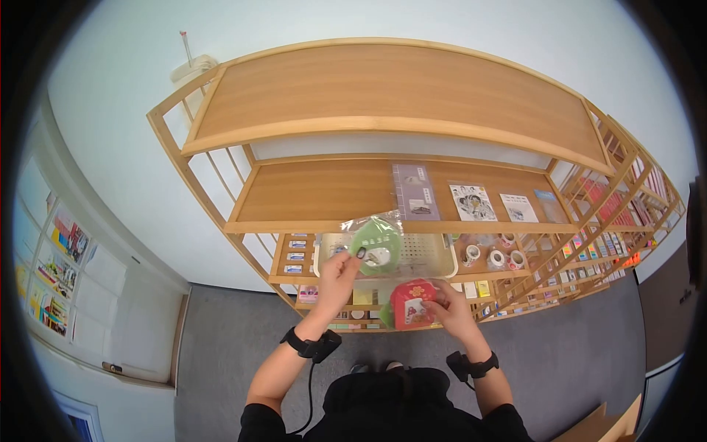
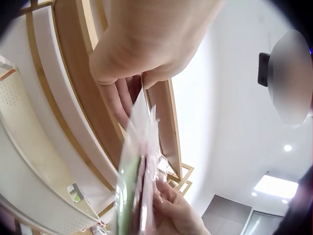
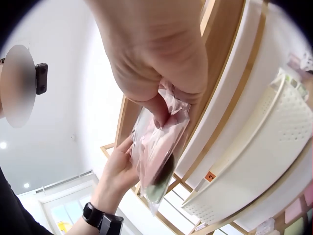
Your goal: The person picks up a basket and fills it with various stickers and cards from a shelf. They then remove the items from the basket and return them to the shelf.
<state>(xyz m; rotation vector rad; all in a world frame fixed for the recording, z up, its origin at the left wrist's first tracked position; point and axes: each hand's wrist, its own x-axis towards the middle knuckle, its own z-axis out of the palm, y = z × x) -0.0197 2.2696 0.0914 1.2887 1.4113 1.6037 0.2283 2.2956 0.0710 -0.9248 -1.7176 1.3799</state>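
Note:
My left hand (image 1: 339,281) pinches the edge of a clear plastic bag holding a flat, rounded green item (image 1: 384,239) with a white and dark picture. Lower and to the right, my right hand (image 1: 452,314) grips a red rounded packet (image 1: 414,302) with a gold flower print, thumb across its front. A bit of green shows behind the red packet's left edge. Viewed from the left wrist, the clear bag (image 2: 139,122) hangs from the fingers, close beside the packets at the right hand (image 2: 177,213). The right wrist view shows the thumb (image 3: 159,112) pressing crinkled clear wrapping.
A wooden shelf rack (image 1: 398,88) stands before me. Its second shelf carries a grey-purple booklet (image 1: 416,193) and printed packets (image 1: 473,202). Below are a cream perforated basket (image 1: 442,258), tape rolls (image 1: 496,259) and small boxes (image 1: 294,256). A door (image 1: 140,317) is at left.

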